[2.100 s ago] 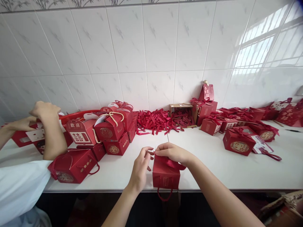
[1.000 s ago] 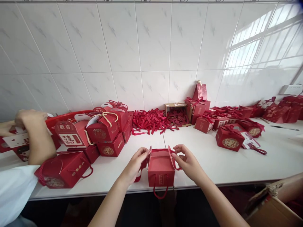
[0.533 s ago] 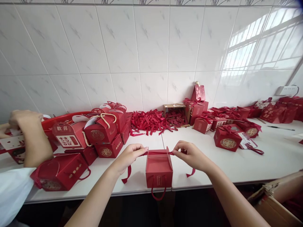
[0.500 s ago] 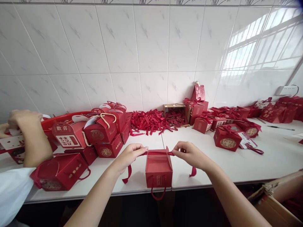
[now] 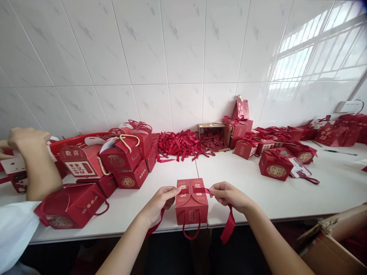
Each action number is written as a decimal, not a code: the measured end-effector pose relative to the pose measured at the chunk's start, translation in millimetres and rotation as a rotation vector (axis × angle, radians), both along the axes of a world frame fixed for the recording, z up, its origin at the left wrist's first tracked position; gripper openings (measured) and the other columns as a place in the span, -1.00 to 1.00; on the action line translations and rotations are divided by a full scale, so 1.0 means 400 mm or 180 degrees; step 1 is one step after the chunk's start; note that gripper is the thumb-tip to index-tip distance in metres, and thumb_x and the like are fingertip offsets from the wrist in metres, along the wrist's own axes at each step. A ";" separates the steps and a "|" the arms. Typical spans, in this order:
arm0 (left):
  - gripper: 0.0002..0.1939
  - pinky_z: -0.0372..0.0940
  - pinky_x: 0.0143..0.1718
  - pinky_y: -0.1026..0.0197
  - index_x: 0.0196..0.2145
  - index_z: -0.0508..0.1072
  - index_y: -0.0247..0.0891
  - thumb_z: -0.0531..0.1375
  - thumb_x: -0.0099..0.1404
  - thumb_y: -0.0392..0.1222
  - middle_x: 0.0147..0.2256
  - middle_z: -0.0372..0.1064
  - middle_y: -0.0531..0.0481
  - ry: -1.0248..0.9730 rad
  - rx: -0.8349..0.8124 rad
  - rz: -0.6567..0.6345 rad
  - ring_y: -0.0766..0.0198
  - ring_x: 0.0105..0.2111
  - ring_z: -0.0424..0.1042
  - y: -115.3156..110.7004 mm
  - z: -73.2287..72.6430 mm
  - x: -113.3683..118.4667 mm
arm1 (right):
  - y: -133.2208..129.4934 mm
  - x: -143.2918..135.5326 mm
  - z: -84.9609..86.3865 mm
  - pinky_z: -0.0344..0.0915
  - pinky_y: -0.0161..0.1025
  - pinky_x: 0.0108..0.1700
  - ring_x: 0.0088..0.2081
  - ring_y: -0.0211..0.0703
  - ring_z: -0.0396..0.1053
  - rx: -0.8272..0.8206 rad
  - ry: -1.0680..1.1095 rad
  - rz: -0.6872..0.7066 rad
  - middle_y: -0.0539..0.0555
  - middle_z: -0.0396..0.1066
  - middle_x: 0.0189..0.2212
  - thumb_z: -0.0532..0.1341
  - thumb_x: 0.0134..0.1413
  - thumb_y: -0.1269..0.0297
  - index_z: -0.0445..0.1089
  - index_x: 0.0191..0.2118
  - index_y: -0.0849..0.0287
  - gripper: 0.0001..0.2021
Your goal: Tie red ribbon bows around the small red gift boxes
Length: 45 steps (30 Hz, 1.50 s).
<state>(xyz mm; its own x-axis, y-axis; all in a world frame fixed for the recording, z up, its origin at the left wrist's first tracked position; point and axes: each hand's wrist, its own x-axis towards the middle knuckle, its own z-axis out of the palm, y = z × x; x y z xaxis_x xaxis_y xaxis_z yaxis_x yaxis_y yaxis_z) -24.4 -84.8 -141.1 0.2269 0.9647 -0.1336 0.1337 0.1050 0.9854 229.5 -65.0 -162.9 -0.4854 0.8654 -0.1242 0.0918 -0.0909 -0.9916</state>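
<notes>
In front of me at the table's front edge stands a small red gift box (image 5: 191,212) with gold print. Its rounded top flaps lie folded over, and a red cord handle hangs down its front. A red ribbon (image 5: 201,190) runs through the slots in the flaps across the top. My left hand (image 5: 161,201) pinches the ribbon at the box's left side, with a loose tail hanging below. On the right, my right hand (image 5: 229,195) is closed on the other end, whose tail (image 5: 228,229) dangles past the table edge.
Stacked red boxes (image 5: 120,158) stand at left, beside a co-worker's hand and arm (image 5: 37,164). A heap of red ribbons (image 5: 179,144) lies by the wall. Tied boxes (image 5: 275,166) and a pen (image 5: 340,152) are at right. An open cardboard carton (image 5: 332,244) sits lower right.
The box's top flaps have come down flat, and the ribbon now crosses over them. Both my hands have moved slightly lower, still holding the ribbon ends.
</notes>
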 end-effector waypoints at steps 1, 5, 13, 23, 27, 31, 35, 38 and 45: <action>-0.56 -0.20 -0.56 0.27 -0.63 0.22 -0.25 0.22 0.09 0.15 -0.64 -0.02 0.18 -0.0074 -0.0074 -0.0083 0.42 -0.63 -0.09 0.000 0.000 -0.002 | -0.001 0.000 0.003 -0.26 -0.30 -0.55 -0.64 -0.42 -0.18 0.0053 -0.0053 -0.0018 -0.16 0.01 -0.70 0.25 -0.07 -0.09 0.23 -0.53 0.20 -0.59; -0.56 -0.03 -0.51 0.27 -0.60 0.22 -0.23 0.13 0.17 0.17 -0.61 0.04 0.16 0.0091 0.0157 0.0028 0.37 -0.59 0.05 0.005 0.002 -0.017 | -0.008 0.006 0.014 -0.06 -0.33 -0.53 -0.61 -0.37 0.01 0.0373 -0.0478 -0.0207 -0.13 0.07 -0.68 0.19 -0.01 -0.08 0.32 -0.43 0.20 -0.62; -0.73 0.14 -0.09 0.15 -0.33 0.37 -0.15 0.06 0.24 0.09 -0.22 0.29 -0.04 0.1506 0.2053 0.1518 0.09 -0.11 0.27 -0.065 -0.009 -0.076 | -0.079 0.034 0.017 0.23 -0.21 -0.29 -0.29 -0.11 0.34 0.1649 -0.1733 -0.1685 0.10 0.39 -0.27 0.05 0.13 0.14 0.25 -0.30 0.12 -0.83; -0.65 0.02 -0.54 0.27 -0.09 0.40 -0.16 0.09 0.26 0.06 -0.67 0.17 0.16 0.0817 0.0313 0.0590 0.31 -0.65 0.13 -0.114 -0.039 -0.030 | -0.117 -0.059 -0.046 0.17 -0.21 -0.35 -0.39 -0.10 0.34 0.1091 -0.1515 -0.0550 0.07 0.42 -0.35 0.01 0.17 0.21 0.21 0.14 0.05 -0.59; -0.59 0.19 -0.46 0.29 0.06 0.26 -0.12 0.15 0.25 -0.14 -0.30 0.42 -0.02 -0.1232 0.0020 0.0930 0.33 -0.48 0.31 -0.090 -0.037 -0.037 | -0.086 -0.081 -0.071 0.19 -0.26 -0.43 -0.48 -0.24 0.25 0.0214 0.0096 -0.1478 0.03 0.36 -0.26 0.17 0.07 0.07 0.15 0.17 0.03 -0.46; -0.75 0.30 -0.44 0.26 -0.08 0.39 -0.28 0.11 0.28 -0.27 -0.23 0.42 -0.17 -0.2738 -0.0529 0.1337 0.24 -0.36 0.42 -0.078 -0.020 -0.036 | -0.072 -0.107 -0.057 0.28 -0.31 -0.35 -0.35 -0.28 0.34 -0.0636 0.2368 -0.1555 0.03 0.35 -0.09 0.35 -0.11 0.12 0.37 -0.21 0.06 -0.69; -0.77 0.30 -0.53 0.31 -0.17 0.46 -0.36 0.04 0.33 -0.29 -0.42 0.37 -0.10 -0.3161 -0.0547 0.1655 0.29 -0.46 0.40 -0.071 -0.003 -0.044 | -0.070 -0.120 -0.028 0.27 -0.40 -0.42 -0.44 -0.36 0.31 -0.0708 0.3252 -0.1882 -0.07 0.38 -0.35 0.43 -0.20 0.26 0.35 -0.36 0.09 -0.73; -0.77 0.33 -0.51 0.28 -0.29 0.50 -0.35 0.03 0.33 -0.29 -0.45 0.36 -0.08 -0.3032 -0.0186 0.1819 0.28 -0.45 0.41 -0.068 0.020 -0.053 | -0.070 -0.114 0.009 0.27 -0.40 -0.41 -0.48 -0.38 0.28 -0.0176 0.3152 -0.2130 -0.12 0.29 -0.50 0.43 -0.21 0.27 0.33 -0.41 0.12 -0.73; -0.79 0.31 -0.42 0.33 -0.20 0.53 -0.24 0.16 0.27 -0.16 -0.23 0.44 -0.06 -0.2370 0.0575 0.1669 0.35 -0.36 0.38 -0.057 0.108 -0.036 | -0.061 -0.078 0.124 0.19 -0.27 -0.42 -0.51 -0.26 0.21 0.1119 0.1590 -0.2434 -0.03 0.29 -0.59 0.32 -0.06 0.09 0.38 -0.42 0.16 -0.76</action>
